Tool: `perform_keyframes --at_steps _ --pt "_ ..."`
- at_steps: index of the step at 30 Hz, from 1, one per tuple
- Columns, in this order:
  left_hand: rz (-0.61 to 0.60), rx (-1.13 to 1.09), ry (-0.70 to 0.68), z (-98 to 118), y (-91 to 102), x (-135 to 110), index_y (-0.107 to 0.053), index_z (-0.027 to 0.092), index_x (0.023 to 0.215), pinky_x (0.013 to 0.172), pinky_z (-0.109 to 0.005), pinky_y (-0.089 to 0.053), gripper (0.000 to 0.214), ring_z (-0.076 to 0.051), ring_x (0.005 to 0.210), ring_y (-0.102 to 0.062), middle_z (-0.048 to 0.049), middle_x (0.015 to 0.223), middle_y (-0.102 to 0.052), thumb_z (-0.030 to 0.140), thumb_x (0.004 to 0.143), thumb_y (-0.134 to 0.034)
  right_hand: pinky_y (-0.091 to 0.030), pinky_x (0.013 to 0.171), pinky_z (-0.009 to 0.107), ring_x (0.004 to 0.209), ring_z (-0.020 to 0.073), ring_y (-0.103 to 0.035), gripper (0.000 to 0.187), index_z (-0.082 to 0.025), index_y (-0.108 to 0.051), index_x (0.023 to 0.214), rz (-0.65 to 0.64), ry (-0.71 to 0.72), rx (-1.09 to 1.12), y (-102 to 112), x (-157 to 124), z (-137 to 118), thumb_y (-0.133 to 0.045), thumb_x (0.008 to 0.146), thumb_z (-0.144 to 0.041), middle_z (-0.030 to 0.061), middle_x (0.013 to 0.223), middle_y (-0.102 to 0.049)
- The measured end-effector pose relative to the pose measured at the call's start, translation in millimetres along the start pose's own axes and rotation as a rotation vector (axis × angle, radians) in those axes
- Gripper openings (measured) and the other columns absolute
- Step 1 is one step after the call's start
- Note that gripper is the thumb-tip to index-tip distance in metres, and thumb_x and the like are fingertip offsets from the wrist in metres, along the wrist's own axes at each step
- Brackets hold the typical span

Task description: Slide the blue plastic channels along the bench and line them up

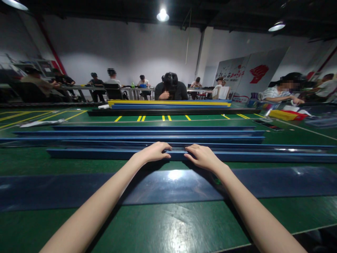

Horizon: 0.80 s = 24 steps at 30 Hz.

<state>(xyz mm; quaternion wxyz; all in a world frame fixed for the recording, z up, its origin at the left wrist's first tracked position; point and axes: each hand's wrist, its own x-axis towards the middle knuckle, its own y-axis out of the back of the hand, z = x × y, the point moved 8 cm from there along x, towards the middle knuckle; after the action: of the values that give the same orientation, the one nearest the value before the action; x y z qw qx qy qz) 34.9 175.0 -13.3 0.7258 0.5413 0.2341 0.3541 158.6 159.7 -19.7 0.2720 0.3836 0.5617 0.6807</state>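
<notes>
A long blue channel-shaped strip (92, 153) lies crosswise on the green table (168, 225). My left hand (155, 151) grips it near its middle, thumb on the near wall and fingers over the top. A short gap to the right, my right hand (202, 156) holds the same strip in a similar way, its fingers curled into the channel. Closer to me, beneath my forearms, a wide translucent bluish plastic sheet (184, 188) lies flat and reflects the lamp. Beyond my hands, several more blue strips (158, 133) rest parallel to it.
Farther back lie a black strip (173, 112) and a stack of yellow and blue strips (168, 103). A phone (268, 125) and a red-and-yellow packet (289, 115) are at the right. A person (181, 89) sits across the table; other people sit around the room.
</notes>
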Motion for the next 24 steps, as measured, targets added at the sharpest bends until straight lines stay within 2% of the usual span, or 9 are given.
perform_keyframes --at_steps 9,15,24 --pt "0.033 0.008 -0.054 -3 -1.9 2 -0.059 0.014 0.099 0.088 -0.026 -0.038 0.027 -0.018 0.099 -0.052 -0.0075 0.106 -0.057 0.028 0.076 -0.056 -0.039 0.073 0.025 0.095 0.0184 -0.055 0.035 -0.018 -0.058 0.101 -0.009 -0.01 0.006 -1 0 1 -0.033 0.088 -0.038 0.0079 0.104 -0.061" --pt "0.04 0.026 0.019 -11 -2.5 2 -0.059 0.015 0.099 0.084 -0.029 -0.04 0.032 -0.021 0.095 -0.052 -0.0079 0.101 -0.055 0.035 0.075 -0.056 -0.039 0.073 0.026 0.095 0.0185 -0.056 0.036 -0.018 -0.058 0.103 0.005 -0.011 0.01 -1 0 1 -0.033 0.088 -0.039 0.0082 0.105 -0.061" --pt "0.034 0.046 0.03 -10 -2.4 1 -0.058 0.015 0.1 0.083 -0.028 -0.04 0.032 -0.02 0.094 -0.053 -0.0076 0.101 -0.055 0.034 0.075 -0.055 -0.04 0.074 0.025 0.096 0.0184 -0.055 0.037 -0.018 -0.058 0.104 0.001 -0.01 0.011 -1 0 1 -0.033 0.088 -0.039 0.0083 0.106 -0.061"
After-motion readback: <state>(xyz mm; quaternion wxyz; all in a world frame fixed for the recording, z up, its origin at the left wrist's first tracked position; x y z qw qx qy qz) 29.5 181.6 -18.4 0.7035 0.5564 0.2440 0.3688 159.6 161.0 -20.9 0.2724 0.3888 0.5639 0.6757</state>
